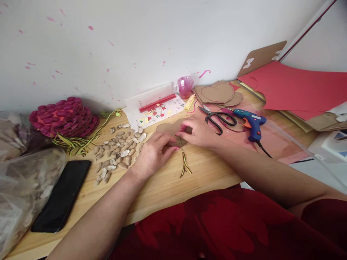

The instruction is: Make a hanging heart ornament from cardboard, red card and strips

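Observation:
A brown cardboard cutout with a curved upper edge (168, 128) lies on the wooden table in front of me, partly covered by my hands. At its lower left, my left hand (154, 154) is closed on the cutout's edge, thumb near the front and fingers on top. My right hand (200, 132) pinches the upper end of a thin yellow-and-black cord (184, 163) over the cardboard. The cord runs down past the left thumb and splits into two loose ends on the table.
Peanut shells (119, 150) spread left of my hands, near a black phone (62, 195) and plastic bags (24, 184). Black scissors (217, 117) and a blue glue gun (253, 124) lie right. Behind are star stickers (159, 112), a pink cup (185, 86) and cardboard hearts (217, 93).

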Motion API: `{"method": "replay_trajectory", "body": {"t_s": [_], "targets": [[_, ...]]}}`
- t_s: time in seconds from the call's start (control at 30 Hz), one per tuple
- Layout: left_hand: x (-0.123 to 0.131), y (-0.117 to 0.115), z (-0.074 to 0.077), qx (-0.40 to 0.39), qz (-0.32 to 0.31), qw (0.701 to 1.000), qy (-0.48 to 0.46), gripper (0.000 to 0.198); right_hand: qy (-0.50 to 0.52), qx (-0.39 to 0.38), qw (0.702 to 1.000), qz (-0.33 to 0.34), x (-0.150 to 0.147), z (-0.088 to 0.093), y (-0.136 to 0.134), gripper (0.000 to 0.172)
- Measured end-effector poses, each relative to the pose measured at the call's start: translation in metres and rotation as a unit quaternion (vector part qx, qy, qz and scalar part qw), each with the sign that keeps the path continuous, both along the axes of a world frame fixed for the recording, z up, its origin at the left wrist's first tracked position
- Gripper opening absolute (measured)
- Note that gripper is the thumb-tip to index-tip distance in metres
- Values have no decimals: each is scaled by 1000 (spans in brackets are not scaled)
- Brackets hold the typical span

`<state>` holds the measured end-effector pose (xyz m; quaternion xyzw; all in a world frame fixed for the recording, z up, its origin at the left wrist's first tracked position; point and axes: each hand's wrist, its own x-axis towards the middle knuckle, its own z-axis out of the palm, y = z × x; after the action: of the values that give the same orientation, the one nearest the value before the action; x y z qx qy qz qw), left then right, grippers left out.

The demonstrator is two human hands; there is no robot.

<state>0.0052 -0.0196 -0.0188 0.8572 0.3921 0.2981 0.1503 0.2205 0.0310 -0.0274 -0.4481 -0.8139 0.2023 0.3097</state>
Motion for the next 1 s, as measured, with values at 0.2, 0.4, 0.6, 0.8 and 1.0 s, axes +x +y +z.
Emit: {"method": "replay_trajectory", "body": {"t_s": [0.2, 0.4, 0.6, 0.8, 1.0], "targets": [[4, 0, -6, 20, -24, 999, 34, 36, 16, 9, 1000, 4, -1, -2, 1, 19], [3, 0, -8, 42, -49, 996, 62, 46, 18, 13, 1000, 2, -2, -3, 1, 20], [1, 0, -10, 40, -57, 995, 68, 42, 18, 12, 1000, -3, -3, -4, 1, 18], [1, 0, -10, 35, -66, 995, 65, 37, 21, 16, 1000, 0, -4, -6, 4, 16], [1, 1, -10, 48, -92, 991, 80, 36, 26, 32, 999, -15, -6, -11, 4, 17]]}}
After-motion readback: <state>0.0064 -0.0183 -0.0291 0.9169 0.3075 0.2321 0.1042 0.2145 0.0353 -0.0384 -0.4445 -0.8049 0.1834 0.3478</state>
